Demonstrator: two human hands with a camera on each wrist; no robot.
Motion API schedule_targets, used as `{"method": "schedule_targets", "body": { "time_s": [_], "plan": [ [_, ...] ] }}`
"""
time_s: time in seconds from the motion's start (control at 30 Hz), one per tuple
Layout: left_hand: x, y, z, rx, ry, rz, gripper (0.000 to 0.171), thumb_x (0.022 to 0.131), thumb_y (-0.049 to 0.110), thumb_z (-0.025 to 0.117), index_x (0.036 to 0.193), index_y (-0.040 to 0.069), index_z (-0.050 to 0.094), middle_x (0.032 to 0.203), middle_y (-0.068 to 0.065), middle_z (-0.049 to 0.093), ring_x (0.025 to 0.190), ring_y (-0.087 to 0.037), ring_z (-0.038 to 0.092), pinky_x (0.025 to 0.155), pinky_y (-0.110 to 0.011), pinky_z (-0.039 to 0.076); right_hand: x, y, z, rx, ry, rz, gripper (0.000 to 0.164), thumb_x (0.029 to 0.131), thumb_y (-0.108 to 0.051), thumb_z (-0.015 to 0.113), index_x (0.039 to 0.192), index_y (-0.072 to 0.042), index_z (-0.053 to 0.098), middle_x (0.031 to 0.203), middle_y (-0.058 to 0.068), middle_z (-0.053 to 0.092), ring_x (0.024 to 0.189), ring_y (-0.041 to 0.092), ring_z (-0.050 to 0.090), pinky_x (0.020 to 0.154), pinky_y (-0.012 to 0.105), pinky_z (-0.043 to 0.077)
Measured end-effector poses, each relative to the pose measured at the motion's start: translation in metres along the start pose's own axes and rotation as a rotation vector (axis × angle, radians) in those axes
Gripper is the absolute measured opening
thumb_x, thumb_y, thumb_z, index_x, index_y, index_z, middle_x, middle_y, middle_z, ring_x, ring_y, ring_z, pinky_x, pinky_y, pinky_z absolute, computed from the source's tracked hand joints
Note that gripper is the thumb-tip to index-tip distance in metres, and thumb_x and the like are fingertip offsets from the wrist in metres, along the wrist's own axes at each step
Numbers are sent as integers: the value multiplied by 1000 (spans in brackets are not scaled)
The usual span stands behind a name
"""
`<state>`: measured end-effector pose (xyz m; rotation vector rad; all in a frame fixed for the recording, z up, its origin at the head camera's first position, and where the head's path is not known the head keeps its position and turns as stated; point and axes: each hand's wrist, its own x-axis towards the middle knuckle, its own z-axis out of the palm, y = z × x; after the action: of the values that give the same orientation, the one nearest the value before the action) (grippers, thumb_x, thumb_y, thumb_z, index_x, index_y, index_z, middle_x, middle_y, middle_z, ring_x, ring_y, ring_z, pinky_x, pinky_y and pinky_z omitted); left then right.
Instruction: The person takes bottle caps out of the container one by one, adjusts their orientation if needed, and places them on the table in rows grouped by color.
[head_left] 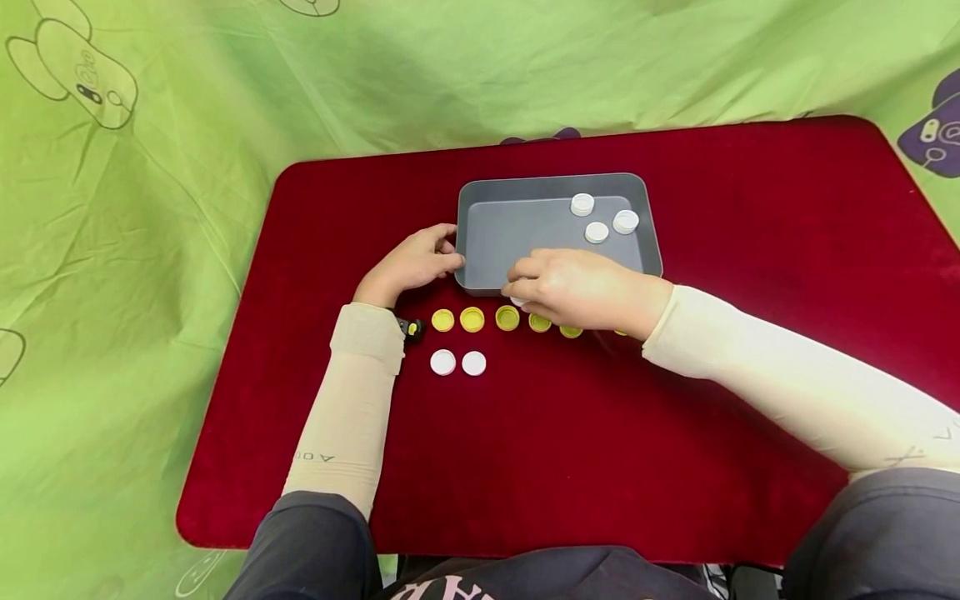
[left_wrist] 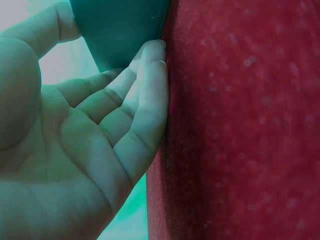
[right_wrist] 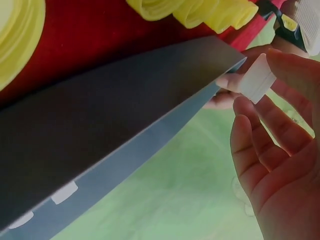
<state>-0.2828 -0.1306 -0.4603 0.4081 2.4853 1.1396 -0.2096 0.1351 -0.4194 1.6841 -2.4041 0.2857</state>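
Tray (head_left: 480, 242) with three white caps (head_left: 596, 232), touched by the loosely extended left hand (head_left: 415, 263); fourth cap (right_wrist: 257, 80) pinched by the right hand (head_left: 577, 286) near the rim; two white discs (head_left: 474, 363) and yellow caps (head_left: 472, 319) apparently remaining on the counter (head_left: 570, 458).

We count six white caps (head_left: 473, 363): three toward two o'clock inside the one tray (head_left: 510, 233), two beyond it toward seven o'clock, one in the right hand (head_left: 577, 287). Past the tray's six o'clock edge we see six yellow caps (head_left: 472, 319), three partly hidden.
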Motion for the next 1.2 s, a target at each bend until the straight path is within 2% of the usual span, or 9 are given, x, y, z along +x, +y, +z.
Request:
{"method": "schedule_targets", "body": {
  "time_s": [0.17,0.37,0.6,0.83,1.2],
  "plan": [
    [2,2,1,-1,-1,-2,59,89,20,60,144,7,43,100,-11,61,81,-24,61,76,-33,50,-2,-5,0,6,-11,-22,26,83,-4,72,109,-4,72,102,6,63,84,26,58,73,35,51],
    [3,3,2,-4,-10,2,58,89,20,61,143,7,44,100,-11,62,82,-24,61,76,-33,51,-3,-13,2,16,13,-45,26,81,-4,74,107,-5,72,100,6,64,84,24,58,74,34,51],
    [1,2,3,-17,-9,-5,57,90,18,61,142,7,44,99,-11,62,82,-24,61,76,-33,51,-2,-22,11,41,5,-70,19,85,-6,72,104,-6,73,102,5,66,89,24,60,76,34,52],
    [0,-3,1,-6,-5,-14,58,90,20,62,144,6,43,101,-11,61,83,-24,61,77,-33,51,0,-28,18,50,-2,-101,20,85,-6,71,104,-6,73,102,5,66,87,23,60,76,33,52],
    [-1,-1,0,-29,-7,-14,56,91,19,62,142,6,44,103,-12,60,85,-25,61,79,-34,51,3,-35,21,36,-62,-127,21,86,-9,71,107,-8,72,103,5,65,91,23,59,83,32,50]
  ]
}}
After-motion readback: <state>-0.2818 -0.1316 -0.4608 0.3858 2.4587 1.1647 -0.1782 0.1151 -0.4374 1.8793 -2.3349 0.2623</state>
